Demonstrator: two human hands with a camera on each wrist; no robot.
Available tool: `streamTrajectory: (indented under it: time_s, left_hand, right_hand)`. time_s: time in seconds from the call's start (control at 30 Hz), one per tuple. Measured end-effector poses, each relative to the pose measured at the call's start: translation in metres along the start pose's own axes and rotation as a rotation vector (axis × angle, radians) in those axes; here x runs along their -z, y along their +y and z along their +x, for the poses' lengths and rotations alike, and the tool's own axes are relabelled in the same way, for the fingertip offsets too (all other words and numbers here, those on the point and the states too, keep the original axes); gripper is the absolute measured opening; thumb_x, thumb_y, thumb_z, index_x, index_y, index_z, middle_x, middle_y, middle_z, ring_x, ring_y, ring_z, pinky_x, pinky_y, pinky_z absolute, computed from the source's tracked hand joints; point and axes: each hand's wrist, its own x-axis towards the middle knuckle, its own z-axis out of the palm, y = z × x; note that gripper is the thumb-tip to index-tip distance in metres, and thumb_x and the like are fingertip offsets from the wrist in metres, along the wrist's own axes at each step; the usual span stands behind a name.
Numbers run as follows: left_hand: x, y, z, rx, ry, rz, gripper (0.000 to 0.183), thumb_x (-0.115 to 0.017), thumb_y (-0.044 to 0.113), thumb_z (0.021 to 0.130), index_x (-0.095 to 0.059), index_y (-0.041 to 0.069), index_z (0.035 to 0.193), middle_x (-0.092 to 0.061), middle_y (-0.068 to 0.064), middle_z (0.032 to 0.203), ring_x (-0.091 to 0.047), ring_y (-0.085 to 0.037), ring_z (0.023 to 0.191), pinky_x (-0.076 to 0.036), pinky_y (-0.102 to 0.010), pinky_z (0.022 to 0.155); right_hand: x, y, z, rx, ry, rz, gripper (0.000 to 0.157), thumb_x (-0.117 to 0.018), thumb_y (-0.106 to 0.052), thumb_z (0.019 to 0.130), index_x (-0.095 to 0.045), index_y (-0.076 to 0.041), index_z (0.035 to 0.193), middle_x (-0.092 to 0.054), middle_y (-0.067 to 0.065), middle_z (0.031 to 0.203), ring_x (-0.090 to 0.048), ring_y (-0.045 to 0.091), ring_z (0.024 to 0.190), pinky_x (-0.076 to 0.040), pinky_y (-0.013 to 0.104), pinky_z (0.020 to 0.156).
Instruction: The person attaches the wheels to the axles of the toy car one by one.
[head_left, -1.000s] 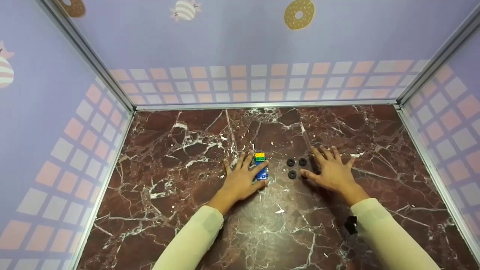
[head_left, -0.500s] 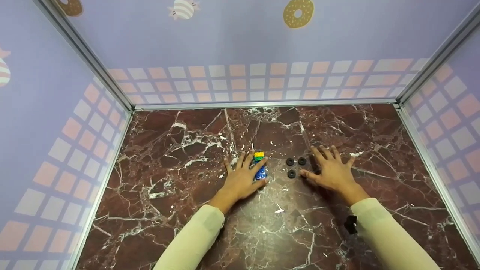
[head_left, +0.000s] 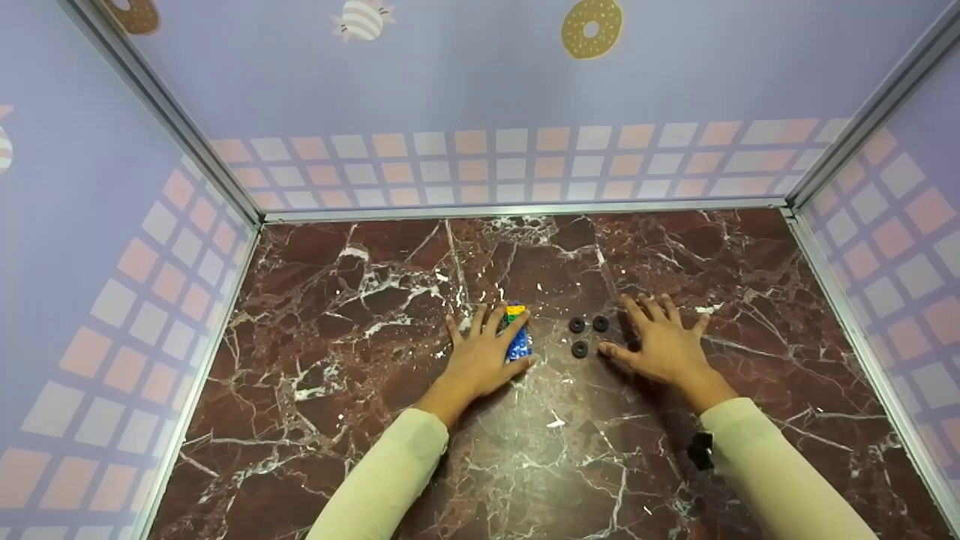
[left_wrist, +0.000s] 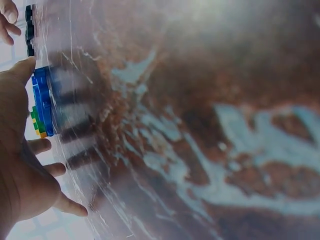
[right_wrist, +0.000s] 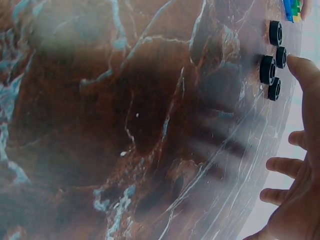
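Note:
My left hand [head_left: 478, 361] lies with fingers spread at a flat blue toy-brick piece [head_left: 519, 348]. Its forefinger crosses over the piece and hides part of it, while the thumb is by the near end. A yellow block [head_left: 515, 310] and a green one sit at the far end; in the left wrist view the blue piece [left_wrist: 44, 100] appears beside the thumb. My right hand [head_left: 666, 349] is also spread and holds nothing. Its thumb is close to several small black toy wheels [head_left: 577, 325], best seen in the right wrist view as a cluster of black wheels [right_wrist: 268, 70].
A dark red marbled tabletop [head_left: 360, 420] with white veins lies under both hands. Lilac walls [head_left: 480, 82] with pink and white squares stand at the back and sides, with a metal strip [head_left: 525, 211] along the back edge.
The head view shifts slightly. The left forefinger reaches a little farther toward the far end of the brick piece. The right hand and the wheels stay in place.

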Motion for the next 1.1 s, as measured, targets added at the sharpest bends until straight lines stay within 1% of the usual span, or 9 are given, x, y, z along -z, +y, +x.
streamTrajectory:
  time_s: [0.1,0.2,0.37,0.53,0.7,0.83,0.97,1.1]
  left_hand:
    - [-0.001,0.000,0.002,0.015,0.001,0.001,0.090,-0.052,0.078,0.104,-0.018,0.040,0.178,-0.023,-0.008,0.185,-0.015,-0.043,0.172,-0.006,-0.091,0.127]
    - [0.000,0.001,0.004,0.031,0.001,0.008,0.096,-0.055,0.078,0.103,-0.016,0.034,0.179,-0.026,-0.007,0.184,-0.017,-0.042,0.172,-0.007,-0.090,0.128]
    - [0.002,0.002,0.006,0.044,0.003,0.017,0.104,-0.058,0.079,0.101,-0.016,0.026,0.179,-0.029,-0.007,0.183,-0.021,-0.041,0.171,-0.007,-0.091,0.127]
    - [0.003,0.002,0.008,0.048,0.030,0.021,0.105,-0.063,0.078,0.098,-0.022,0.024,0.178,-0.035,-0.006,0.179,-0.027,-0.040,0.168,-0.010,-0.092,0.126]
    - [0.004,0.004,0.011,0.058,0.033,0.026,0.107,-0.067,0.076,0.095,-0.024,0.024,0.177,-0.038,-0.005,0.177,-0.030,-0.039,0.166,-0.011,-0.094,0.125]
    - [0.005,0.007,0.012,0.073,0.045,0.014,0.106,-0.070,0.071,0.093,-0.026,0.023,0.177,-0.041,-0.007,0.174,-0.033,-0.040,0.164,-0.013,-0.095,0.123]
    - [0.004,0.009,0.013,0.089,0.057,0.013,0.105,-0.071,0.066,0.091,-0.028,0.021,0.176,-0.042,-0.007,0.173,-0.034,-0.040,0.163,-0.015,-0.095,0.122]
    - [0.004,0.011,0.013,0.088,0.068,0.002,0.104,-0.073,0.064,0.091,-0.029,0.021,0.175,-0.041,-0.007,0.173,-0.033,-0.040,0.163,-0.016,-0.095,0.123]
  right_hand:
    - [-0.001,0.000,-0.001,-0.003,-0.001,0.001,0.111,-0.059,-0.086,0.095,-0.024,-0.019,0.177,-0.027,0.024,0.180,-0.015,0.055,0.168,0.001,0.099,0.117]
    - [-0.001,0.000,-0.001,-0.006,0.001,0.001,0.111,-0.058,-0.086,0.095,-0.025,-0.019,0.177,-0.026,0.024,0.181,-0.015,0.055,0.168,0.000,0.099,0.117]
    - [-0.002,0.001,-0.001,-0.008,-0.003,-0.004,0.111,-0.057,-0.088,0.095,-0.025,-0.019,0.177,-0.026,0.023,0.181,-0.015,0.055,0.168,0.000,0.100,0.117]
    - [-0.005,0.002,-0.001,-0.007,-0.005,0.009,0.111,-0.058,-0.087,0.095,-0.025,-0.019,0.177,-0.026,0.023,0.181,-0.014,0.055,0.168,0.000,0.100,0.117]
    - [-0.006,0.000,-0.002,-0.004,-0.003,0.018,0.109,-0.060,-0.084,0.096,-0.026,-0.019,0.177,-0.028,0.022,0.181,-0.015,0.054,0.168,0.001,0.100,0.117]
    - [-0.007,-0.001,-0.003,-0.001,0.000,0.022,0.108,-0.061,-0.083,0.096,-0.026,-0.020,0.177,-0.031,0.022,0.180,-0.015,0.054,0.169,0.000,0.100,0.117]
    - [-0.007,-0.002,-0.002,-0.001,0.000,0.024,0.109,-0.062,-0.083,0.095,-0.025,-0.020,0.177,-0.031,0.021,0.180,-0.015,0.053,0.169,0.000,0.100,0.116]
    - [-0.007,-0.002,-0.002,-0.005,-0.002,0.023,0.110,-0.062,-0.083,0.095,-0.025,-0.020,0.177,-0.030,0.020,0.181,-0.014,0.053,0.169,0.000,0.100,0.117]
